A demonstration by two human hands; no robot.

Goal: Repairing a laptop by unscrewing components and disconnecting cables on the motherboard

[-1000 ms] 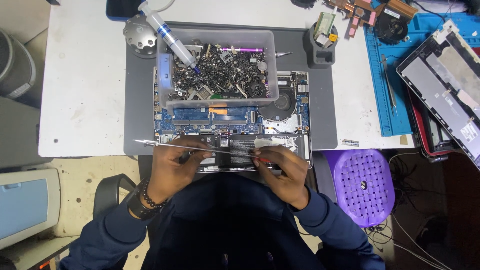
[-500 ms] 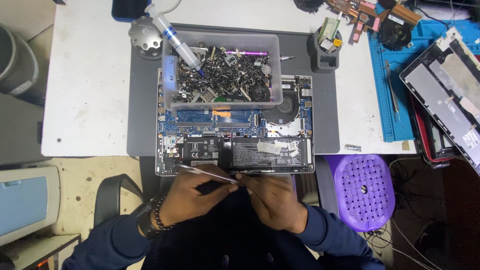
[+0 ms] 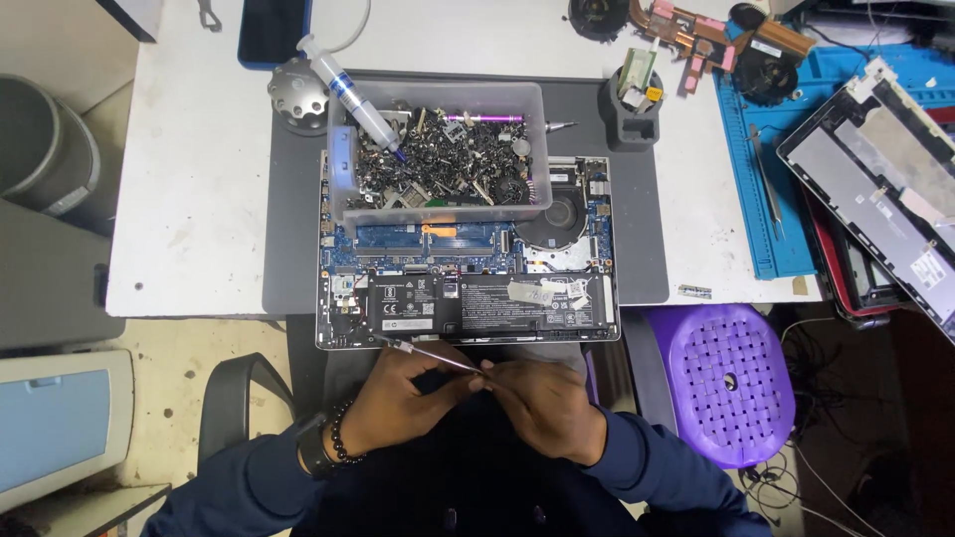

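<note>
Both hands are drawn in close to the body, at the near edge of the scene. Left hand (image 3: 398, 403): fingers curled, thumb and forefinger pinched at the tip, wrist bearing a dark bead bracelet and a watch. Right hand (image 3: 542, 408): fingers bunched, tips meeting the left hand's. Forearms in dark blue sleeves angle inward from either side.

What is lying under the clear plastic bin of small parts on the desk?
The clear plastic bin sits on the opened laptop, covering its upper part. Below the bin, the circuit board, fan and black battery show; whatever lies beneath the bin is hidden.
</note>
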